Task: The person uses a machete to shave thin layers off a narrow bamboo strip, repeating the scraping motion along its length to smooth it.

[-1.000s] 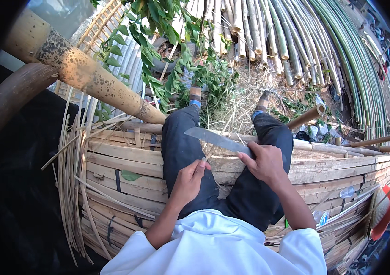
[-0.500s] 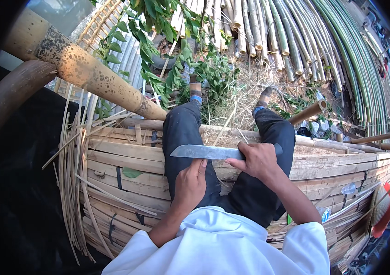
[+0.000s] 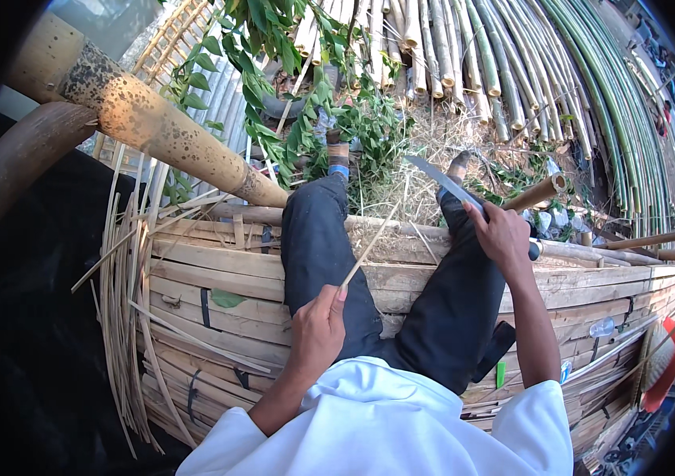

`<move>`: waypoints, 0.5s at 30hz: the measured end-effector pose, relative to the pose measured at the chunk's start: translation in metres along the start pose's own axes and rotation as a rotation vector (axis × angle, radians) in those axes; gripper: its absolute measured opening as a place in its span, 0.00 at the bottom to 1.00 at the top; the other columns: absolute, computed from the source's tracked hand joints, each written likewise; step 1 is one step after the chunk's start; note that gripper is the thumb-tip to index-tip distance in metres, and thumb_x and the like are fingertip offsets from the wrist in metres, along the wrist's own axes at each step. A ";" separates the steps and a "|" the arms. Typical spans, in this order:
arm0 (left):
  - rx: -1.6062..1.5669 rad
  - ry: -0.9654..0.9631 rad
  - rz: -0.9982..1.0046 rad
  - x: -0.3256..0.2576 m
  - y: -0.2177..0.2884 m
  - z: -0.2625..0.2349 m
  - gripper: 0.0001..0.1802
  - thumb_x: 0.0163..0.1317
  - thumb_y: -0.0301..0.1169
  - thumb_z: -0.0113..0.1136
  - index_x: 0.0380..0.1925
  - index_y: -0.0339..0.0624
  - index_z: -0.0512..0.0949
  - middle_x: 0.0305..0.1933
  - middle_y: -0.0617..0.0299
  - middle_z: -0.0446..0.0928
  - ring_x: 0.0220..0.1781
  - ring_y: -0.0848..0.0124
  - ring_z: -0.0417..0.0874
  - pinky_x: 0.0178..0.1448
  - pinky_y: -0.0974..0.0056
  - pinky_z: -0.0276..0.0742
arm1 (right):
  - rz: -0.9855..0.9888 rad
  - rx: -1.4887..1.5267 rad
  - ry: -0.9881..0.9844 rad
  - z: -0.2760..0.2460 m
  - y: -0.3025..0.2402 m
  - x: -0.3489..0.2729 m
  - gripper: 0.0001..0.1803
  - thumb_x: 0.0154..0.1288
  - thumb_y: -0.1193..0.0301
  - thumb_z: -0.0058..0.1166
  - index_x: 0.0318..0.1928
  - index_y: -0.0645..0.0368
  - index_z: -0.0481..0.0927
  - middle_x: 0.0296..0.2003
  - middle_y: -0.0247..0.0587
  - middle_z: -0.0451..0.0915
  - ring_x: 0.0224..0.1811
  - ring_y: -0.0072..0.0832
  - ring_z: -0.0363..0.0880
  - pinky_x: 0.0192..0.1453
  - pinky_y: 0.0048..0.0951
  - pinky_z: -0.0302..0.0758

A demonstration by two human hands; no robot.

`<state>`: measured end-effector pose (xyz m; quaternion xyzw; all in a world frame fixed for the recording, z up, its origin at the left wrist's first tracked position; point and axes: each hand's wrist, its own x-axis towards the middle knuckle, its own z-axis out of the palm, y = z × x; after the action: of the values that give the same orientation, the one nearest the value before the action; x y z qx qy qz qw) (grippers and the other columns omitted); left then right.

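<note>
In my right hand (image 3: 506,236) is a large knife (image 3: 439,176), gripped by its dark handle over my right thigh. Its broad grey blade slants up and to the left, the tip well apart from my other hand. Over my left thigh, my left hand (image 3: 318,327) is closed round the lower end of a thin bamboo strip (image 3: 372,243). From the fingers the strip leans up and to the right across the gap between my legs. My fist hides its lower end.
Under my legs lies a stack of split bamboo slats (image 3: 218,266). Loose thin strips (image 3: 127,317) hang at its left. A thick bamboo pole (image 3: 155,115) crosses the upper left. Leafy branches (image 3: 258,95) and cut bamboo poles (image 3: 512,63) lie beyond my feet. A red-rimmed hat (image 3: 667,369) sits far right.
The knife has moved away from my left hand, up and to the right, and its blade now tilts. My left hand has dropped slightly, and the strip in it now shows plainly.
</note>
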<state>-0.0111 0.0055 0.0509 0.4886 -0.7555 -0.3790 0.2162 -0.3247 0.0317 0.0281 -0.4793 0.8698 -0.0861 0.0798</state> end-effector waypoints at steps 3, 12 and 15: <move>-0.031 -0.027 -0.054 0.006 -0.001 0.001 0.14 0.70 0.36 0.48 0.30 0.36 0.72 0.22 0.44 0.72 0.26 0.45 0.76 0.28 0.52 0.67 | 0.048 0.124 0.019 0.001 0.011 -0.005 0.33 0.68 0.43 0.39 0.21 0.61 0.73 0.17 0.53 0.74 0.24 0.53 0.75 0.29 0.48 0.69; -0.285 -0.139 -0.142 0.020 -0.009 0.016 0.15 0.69 0.37 0.52 0.33 0.34 0.76 0.20 0.72 0.66 0.22 0.83 0.62 0.25 0.72 0.58 | -0.411 0.235 -0.050 0.007 -0.062 -0.060 0.29 0.57 0.40 0.52 0.25 0.56 0.77 0.11 0.41 0.73 0.16 0.41 0.77 0.20 0.39 0.71; -0.406 -0.205 -0.219 0.018 -0.008 0.016 0.14 0.68 0.36 0.53 0.36 0.33 0.76 0.19 0.63 0.67 0.23 0.81 0.64 0.27 0.69 0.62 | -0.470 0.213 -0.048 0.014 -0.070 -0.064 0.30 0.56 0.38 0.51 0.26 0.55 0.77 0.10 0.41 0.73 0.15 0.40 0.77 0.19 0.38 0.71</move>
<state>-0.0251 -0.0074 0.0340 0.4731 -0.6247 -0.5916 0.1898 -0.2311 0.0480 0.0339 -0.6592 0.7183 -0.1818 0.1283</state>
